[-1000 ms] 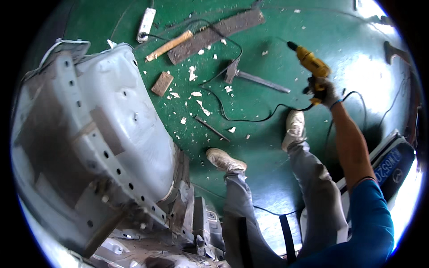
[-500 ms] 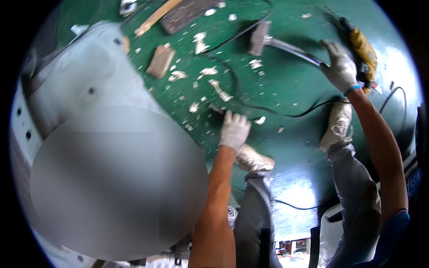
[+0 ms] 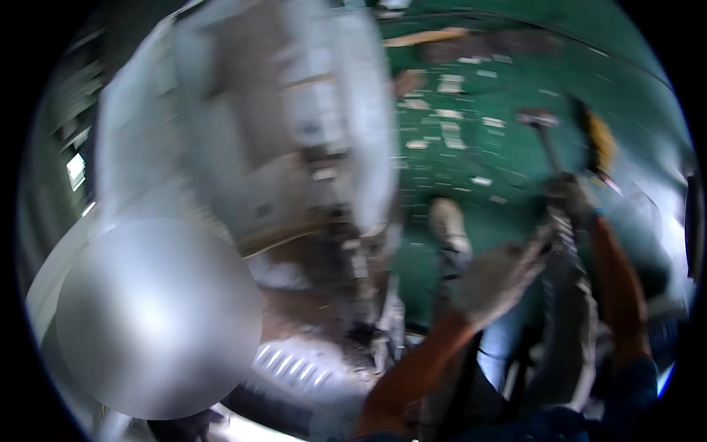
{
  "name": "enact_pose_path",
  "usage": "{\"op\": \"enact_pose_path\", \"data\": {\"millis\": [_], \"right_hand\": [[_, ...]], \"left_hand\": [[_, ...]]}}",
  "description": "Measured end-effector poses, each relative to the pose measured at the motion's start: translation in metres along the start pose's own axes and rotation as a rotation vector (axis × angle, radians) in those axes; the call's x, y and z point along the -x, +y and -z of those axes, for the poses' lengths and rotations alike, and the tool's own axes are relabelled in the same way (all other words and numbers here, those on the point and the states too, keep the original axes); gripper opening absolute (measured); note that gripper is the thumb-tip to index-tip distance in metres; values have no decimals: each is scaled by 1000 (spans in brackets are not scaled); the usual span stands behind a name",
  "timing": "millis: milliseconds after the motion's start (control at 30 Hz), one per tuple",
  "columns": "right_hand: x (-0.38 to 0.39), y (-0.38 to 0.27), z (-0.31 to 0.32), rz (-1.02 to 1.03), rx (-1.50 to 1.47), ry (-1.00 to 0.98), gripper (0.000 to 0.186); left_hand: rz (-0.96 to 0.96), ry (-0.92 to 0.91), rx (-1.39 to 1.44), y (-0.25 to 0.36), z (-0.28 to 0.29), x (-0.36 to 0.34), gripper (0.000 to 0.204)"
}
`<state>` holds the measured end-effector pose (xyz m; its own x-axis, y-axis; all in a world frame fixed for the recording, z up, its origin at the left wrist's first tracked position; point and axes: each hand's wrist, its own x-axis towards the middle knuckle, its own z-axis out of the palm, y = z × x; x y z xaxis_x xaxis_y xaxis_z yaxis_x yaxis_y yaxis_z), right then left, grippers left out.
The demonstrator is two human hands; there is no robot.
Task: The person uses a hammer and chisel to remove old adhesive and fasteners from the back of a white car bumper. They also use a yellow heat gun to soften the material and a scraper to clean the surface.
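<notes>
A hammer (image 3: 549, 151) with a metal head and a long handle is lifted toward me on the right. My gloved right hand (image 3: 574, 200) is closed round the lower end of its handle. Much nearer, my gloved left hand (image 3: 490, 286) is stretched toward the right hand, over my legs. Motion smears its fingers, so I cannot make out whether anything is in them. White scraps (image 3: 451, 132) lie scattered over the green floor beyond both hands.
A yellow power drill (image 3: 602, 144) lies on the floor beyond the right hand. A large pale metal body part (image 3: 368, 110) fills the left side. At the back are a wooden handle (image 3: 427, 37) and a dark block (image 3: 493, 46). My shoe (image 3: 448, 223) stands beside the metal part.
The view has swung left. My right hand, open beside the hammer's handle before, now grips it. My left hand has left the floor and come up toward the right.
</notes>
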<state>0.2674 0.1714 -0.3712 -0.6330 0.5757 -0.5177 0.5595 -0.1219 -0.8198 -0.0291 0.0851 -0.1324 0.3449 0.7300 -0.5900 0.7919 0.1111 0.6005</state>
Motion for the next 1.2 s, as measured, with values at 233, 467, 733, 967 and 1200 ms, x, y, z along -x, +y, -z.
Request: {"op": "enact_pose_path", "data": {"millis": [233, 467, 733, 967, 1200], "right_hand": [[148, -245, -44, -472, -935, 593, 36], [141, -212, -38, -497, -1254, 703, 23], [167, -240, -100, -699, -1126, 481, 14], [172, -265, -117, -672, -1086, 384, 16], [168, -270, -110, -634, -1048, 368, 16]], "left_hand": [[-301, 224, 168, 21, 29, 67, 45], [-184, 276, -156, 23, 72, 74, 36], [-173, 456, -445, 46, 186, 91, 33], [-132, 575, -524, 23, 215, 85, 32], [-64, 648, -470, 17, 228, 84, 31]]}}
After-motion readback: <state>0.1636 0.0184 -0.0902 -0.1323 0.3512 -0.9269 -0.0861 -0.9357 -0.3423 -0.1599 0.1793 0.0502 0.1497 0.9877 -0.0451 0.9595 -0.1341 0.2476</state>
